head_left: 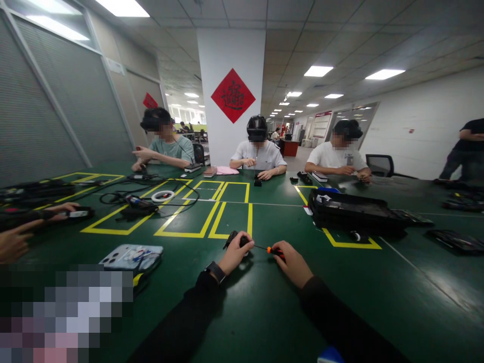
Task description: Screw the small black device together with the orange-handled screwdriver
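My left hand (237, 252) is closed around a small black part (231, 238) just above the green table (260, 312). Most of that part is hidden by my fingers, so its kind does not show. To its right, my right hand (289, 259) grips a screwdriver (273, 250) with an orange and black handle. The thin shaft points left and its tip meets the black part or lies right beside my left fingers; I cannot tell which. A dark watch sits on my left wrist.
A long black open case (351, 212) stands at the right. A phone (130, 256) lies at the left, with black cables (136, 201) and a white tape roll (162, 196) beyond. Yellow tape outlines mark the table. Several people sit around it; another person's hands (22, 232) reach in at the left.
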`<action>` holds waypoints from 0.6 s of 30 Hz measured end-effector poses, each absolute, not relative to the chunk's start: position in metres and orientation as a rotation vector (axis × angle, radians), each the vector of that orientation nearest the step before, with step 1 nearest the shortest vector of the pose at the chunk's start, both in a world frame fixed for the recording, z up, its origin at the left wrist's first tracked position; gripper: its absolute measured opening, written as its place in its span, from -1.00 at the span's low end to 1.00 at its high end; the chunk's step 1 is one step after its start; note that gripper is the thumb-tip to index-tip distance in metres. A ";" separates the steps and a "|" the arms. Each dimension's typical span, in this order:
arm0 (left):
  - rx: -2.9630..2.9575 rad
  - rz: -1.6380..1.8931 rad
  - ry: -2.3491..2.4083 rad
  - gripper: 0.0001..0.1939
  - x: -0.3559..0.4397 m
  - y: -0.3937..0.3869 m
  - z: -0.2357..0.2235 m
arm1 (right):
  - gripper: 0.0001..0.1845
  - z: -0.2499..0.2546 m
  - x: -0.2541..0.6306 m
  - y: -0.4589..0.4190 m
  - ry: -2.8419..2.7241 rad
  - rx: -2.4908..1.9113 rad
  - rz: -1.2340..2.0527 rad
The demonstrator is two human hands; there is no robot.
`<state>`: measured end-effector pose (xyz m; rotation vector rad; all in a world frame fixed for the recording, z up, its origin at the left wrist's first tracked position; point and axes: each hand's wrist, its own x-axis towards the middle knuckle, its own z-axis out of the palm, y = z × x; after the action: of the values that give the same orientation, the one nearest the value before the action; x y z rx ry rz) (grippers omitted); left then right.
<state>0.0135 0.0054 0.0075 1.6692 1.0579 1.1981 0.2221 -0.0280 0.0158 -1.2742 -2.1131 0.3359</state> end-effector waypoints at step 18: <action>1.725 1.207 1.036 -0.85 0.013 0.006 0.006 | -0.78 0.013 0.222 -0.028 -2.025 -1.230 0.428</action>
<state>0.0130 0.0060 0.0065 1.7254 1.0363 1.2069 0.2216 -0.0282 0.0126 -1.2296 -2.0252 0.4276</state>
